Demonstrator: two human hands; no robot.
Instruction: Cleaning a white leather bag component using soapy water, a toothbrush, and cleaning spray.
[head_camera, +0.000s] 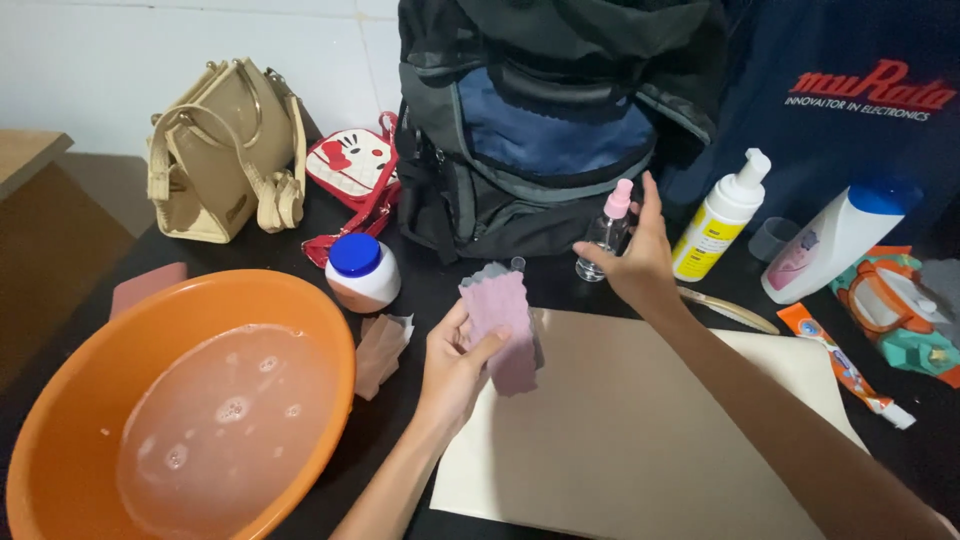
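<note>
The left hand (452, 362) grips a folded pink cloth (500, 325) with a ribbed, quilted texture, thumb across its front, holding it upright above the near edge of the dark counter (440, 285). The right hand (640, 262) reaches toward the far side and closes its fingers around a small clear spray bottle (606, 232) with a pink nozzle, which stands on the counter just in front of the backpack (545, 130).

To the right of the spray bottle stands a white pump bottle (722, 218) with a yellow label, then a small clear cap (772, 238), then a tilted white bottle (838, 238) with a blue cap and a pink picture on its front. At the far right lies a soft packet (900, 315) in orange and teal, and nearer, a flat orange-and-white sachet (842, 365). A pale wooden comb (728, 310) lies just beside the right wrist. A dark blue bag (850, 110) with red and white lettering stands at the far right.

Left of the cloth sits a squat white jar (362, 272) with a blue lid. Beyond it lie a small red-and-white pouch (352, 170) with a cartoon face and a beige leather-look handbag (225, 150). A crumpled pale wrapper (380, 350) lies beside the orange plastic basin (330, 330), which holds cloudy, bubbly water at the near left.

A smooth cream sheet (640, 440) covers the counter under both forearms. The wall (120, 60) behind is white tile.
</note>
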